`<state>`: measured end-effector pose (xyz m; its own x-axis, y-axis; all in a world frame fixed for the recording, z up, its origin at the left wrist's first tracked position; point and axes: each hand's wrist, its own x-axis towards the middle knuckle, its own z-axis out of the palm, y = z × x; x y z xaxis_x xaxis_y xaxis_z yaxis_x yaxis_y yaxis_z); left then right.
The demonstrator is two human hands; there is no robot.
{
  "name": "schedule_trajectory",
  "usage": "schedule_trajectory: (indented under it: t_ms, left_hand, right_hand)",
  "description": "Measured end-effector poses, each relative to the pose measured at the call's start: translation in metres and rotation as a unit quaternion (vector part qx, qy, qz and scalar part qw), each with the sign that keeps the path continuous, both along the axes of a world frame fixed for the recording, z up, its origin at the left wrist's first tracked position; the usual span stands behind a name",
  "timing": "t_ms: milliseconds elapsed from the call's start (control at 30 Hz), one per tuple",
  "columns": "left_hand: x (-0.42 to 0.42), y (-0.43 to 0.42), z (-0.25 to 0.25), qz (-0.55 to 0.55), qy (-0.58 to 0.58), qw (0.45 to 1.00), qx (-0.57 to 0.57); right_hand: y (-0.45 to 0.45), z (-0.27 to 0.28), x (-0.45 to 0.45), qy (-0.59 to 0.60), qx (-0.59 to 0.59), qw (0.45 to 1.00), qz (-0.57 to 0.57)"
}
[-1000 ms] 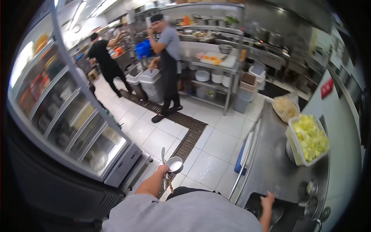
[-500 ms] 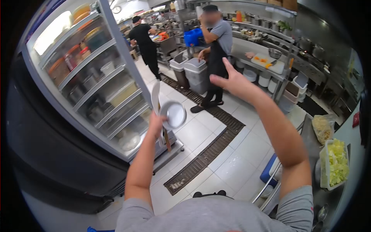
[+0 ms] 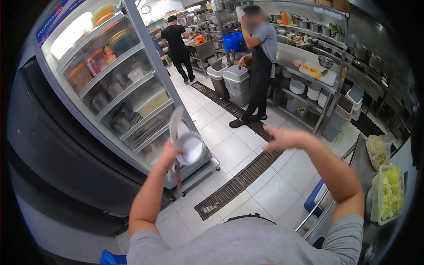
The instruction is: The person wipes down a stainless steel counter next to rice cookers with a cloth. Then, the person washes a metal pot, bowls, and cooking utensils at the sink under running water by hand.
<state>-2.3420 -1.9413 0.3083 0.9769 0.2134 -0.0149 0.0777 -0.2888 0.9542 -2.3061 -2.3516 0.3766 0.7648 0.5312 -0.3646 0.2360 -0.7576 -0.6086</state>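
Observation:
My left hand (image 3: pixel 168 154) is closed around a small round metal bowl (image 3: pixel 192 149) with a pale inside. The same hand grips a white paddle-shaped utensil (image 3: pixel 176 121) that points upward, and a thin brown handle (image 3: pixel 178 176) sticks out below. How these pieces sit inside my fist is hidden. Behind them stands a glass-door fridge (image 3: pixel 152 75) with shelves of containers. My right hand (image 3: pixel 285 139) is raised over the floor with its fingers apart, holding and touching nothing.
A person in a dark apron (image 3: pixel 260 66) stands ahead beside grey bins (image 3: pixel 237 84); another person in black (image 3: pixel 175 42) is farther back. A floor drain grate (image 3: pixel 243 181) crosses the tiles. To my right, a counter holds a tub of chopped lettuce (image 3: pixel 391 192) and a plastic bag (image 3: pixel 377 152).
My right hand has dropped lower. My left hand, still holding the bowl and utensil, has shifted slightly down and left. The whole view has shifted a little.

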Motion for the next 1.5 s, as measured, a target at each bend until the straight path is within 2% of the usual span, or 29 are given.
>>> schedule_trajectory:
  t_ms: [33, 67, 133, 167, 200, 233, 267, 300, 333, 400, 433, 533, 567, 667, 700, 800, 833, 867, 933, 1000, 1067, 1133, 1200, 1267, 1300, 1333, 1400, 1467, 1500]
  left_hand:
    - [-0.010, 0.000, -0.036, 0.004, 0.074, 0.997, 0.015]
    - [-0.021, -0.009, -0.071, 0.037, 0.093, 0.993, -0.061]
    - [-0.018, -0.029, -0.097, 0.040, 0.190, 0.967, -0.167]
    - [-0.008, -0.045, -0.094, 0.055, 0.167, 0.959, -0.224]
    - [0.010, -0.061, -0.068, 0.037, 0.120, 0.974, -0.189]
    - [0.027, -0.081, -0.033, 0.017, 0.037, 0.989, -0.144]
    - [0.048, -0.093, -0.003, 0.005, -0.083, 0.996, -0.022]
    - [0.071, -0.100, 0.026, 0.028, -0.174, 0.981, 0.083]
    - [0.070, -0.120, 0.072, 0.030, -0.257, 0.947, 0.193]
    - [0.076, -0.144, 0.132, 0.066, -0.301, 0.856, 0.415]
    - [0.081, -0.151, 0.149, 0.049, -0.284, 0.850, 0.441]
    - [0.101, -0.160, 0.170, 0.028, -0.177, 0.919, 0.352]
    - [0.100, -0.161, 0.170, 0.014, -0.166, 0.937, 0.307]
    - [0.100, -0.162, 0.161, -0.028, -0.129, 0.972, 0.193]
    - [0.100, -0.161, 0.154, -0.041, -0.112, 0.977, 0.176]
    - [0.086, -0.162, 0.143, -0.079, -0.036, 0.992, 0.087]
    - [0.076, -0.164, 0.139, -0.091, -0.006, 0.995, 0.048]
    - [0.068, -0.166, 0.136, -0.103, 0.022, 0.994, 0.009]
    - [0.062, -0.162, 0.114, -0.135, -0.009, 0.991, -0.009]
    - [0.049, -0.159, 0.101, -0.130, 0.055, 0.990, 0.002]
    - [0.038, -0.152, 0.074, -0.162, 0.072, 0.984, 0.035]
    - [0.022, -0.144, 0.035, -0.190, 0.103, 0.976, 0.023]
    - [-0.006, -0.145, 0.001, -0.180, 0.124, 0.976, 0.024]
    - [-0.021, -0.128, -0.070, -0.158, 0.118, 0.978, 0.061]
    - [-0.032, -0.120, -0.101, -0.138, 0.101, 0.973, 0.155]
    - [-0.048, -0.119, -0.117, -0.093, 0.160, 0.952, 0.242]
    - [-0.072, -0.097, -0.184, -0.041, 0.207, 0.917, 0.339]
    - [-0.102, -0.071, -0.236, -0.010, 0.263, 0.904, 0.337]
    - [-0.117, -0.052, -0.271, 0.020, 0.268, 0.911, 0.311]
  right_hand:
    - [-0.018, -0.054, 0.006, -0.074, -0.071, 0.994, 0.048]
    - [-0.020, -0.065, -0.008, -0.061, -0.222, 0.973, 0.009]
    - [-0.024, -0.066, -0.026, -0.299, -0.281, 0.911, 0.032]
    - [-0.022, -0.056, -0.022, -0.492, -0.298, 0.818, 0.029]
    - [-0.015, -0.035, -0.008, -0.666, -0.301, 0.683, 0.022]
    - [-0.005, -0.007, -0.007, -0.654, -0.208, 0.727, -0.024]
    - [0.004, 0.025, -0.010, -0.634, -0.113, 0.762, -0.068]
    - [0.011, 0.054, -0.009, -0.480, 0.124, 0.862, -0.108]
    - [0.014, 0.077, -0.006, -0.282, 0.346, 0.885, -0.136]
    - [0.020, 0.102, 0.003, -0.105, 0.463, 0.856, -0.205]
    - [0.018, 0.101, 0.007, -0.391, 0.269, 0.862, -0.178]
    - [0.007, 0.094, 0.010, -0.510, 0.040, 0.843, -0.167]
    - [0.000, 0.085, 0.024, -0.389, 0.198, 0.884, -0.170]
    - [-0.009, 0.076, 0.016, -0.438, 0.074, 0.876, -0.189]
    - [-0.013, 0.075, 0.018, -0.360, 0.165, 0.906, -0.146]
    - [-0.015, 0.061, 0.008, -0.309, 0.213, 0.912, -0.164]
    - [-0.018, 0.053, 0.003, -0.415, 0.156, 0.891, -0.101]
    - [-0.021, 0.050, -0.004, -0.278, 0.209, 0.931, -0.106]
    - [-0.027, 0.054, -0.024, 0.010, 0.298, 0.949, -0.107]
    - [-0.041, 0.039, -0.035, 0.020, 0.223, 0.973, -0.063]
    - [-0.057, 0.016, -0.042, -0.045, -0.024, 0.997, 0.052]
    - [-0.075, -0.027, -0.051, -0.045, -0.142, 0.975, 0.162]
    - [-0.092, -0.078, -0.065, -0.011, -0.155, 0.974, 0.164]
    - [-0.106, -0.124, -0.077, 0.176, -0.060, 0.982, 0.031]
    - [-0.116, -0.166, -0.082, 0.209, -0.002, 0.977, -0.036]
    - [-0.125, -0.211, -0.090, 0.236, 0.057, 0.964, -0.105]
    - [-0.139, -0.281, -0.116, 0.268, 0.097, 0.928, -0.240]
    - [-0.154, -0.339, -0.147, 0.310, 0.072, 0.899, -0.302]
    - [-0.159, -0.342, -0.163, 0.345, 0.097, 0.875, -0.327]
